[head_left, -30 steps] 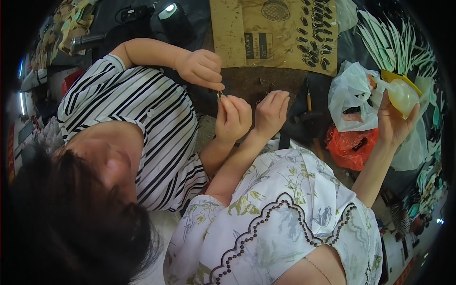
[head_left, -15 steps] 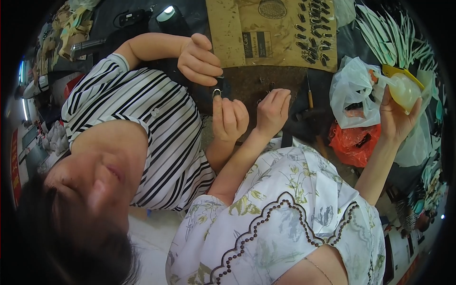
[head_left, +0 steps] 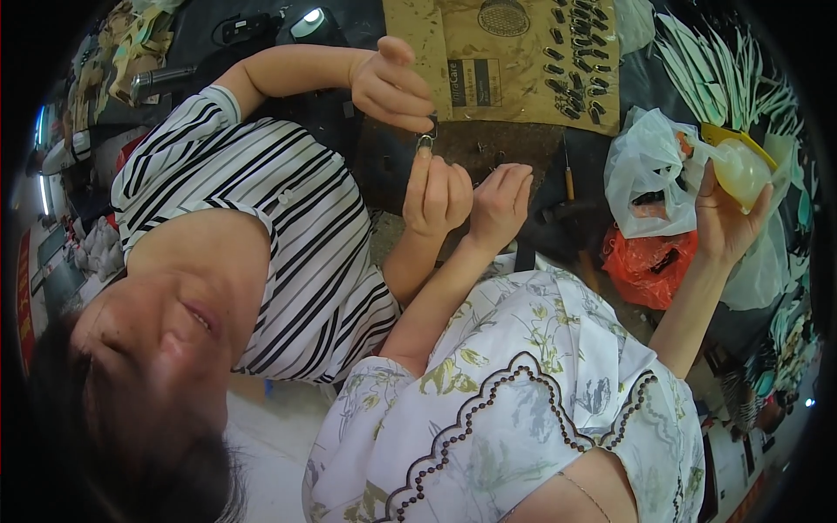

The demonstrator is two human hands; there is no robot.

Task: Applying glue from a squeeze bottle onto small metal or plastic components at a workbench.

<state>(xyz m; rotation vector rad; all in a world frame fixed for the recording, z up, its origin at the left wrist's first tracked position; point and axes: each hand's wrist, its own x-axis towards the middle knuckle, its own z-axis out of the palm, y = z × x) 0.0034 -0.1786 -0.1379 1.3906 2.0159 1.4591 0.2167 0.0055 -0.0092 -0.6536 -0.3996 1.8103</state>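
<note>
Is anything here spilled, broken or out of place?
Nothing stands out. The small dark pieces lie in rows on the cardboard sheet, not scattered, and the right hand holds a pale yellow object with nothing spilling.

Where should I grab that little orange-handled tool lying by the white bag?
Grip the orange handle, its thicker near end, with fingers across it, coming from your side; the thin metal shaft points away. Your left hand is nearest, open.

Left hand (head_left: 499, 202) raised, fingers loosely curled and apart; right hand (head_left: 725, 222) lifted sideways, fingers cupped.
</note>
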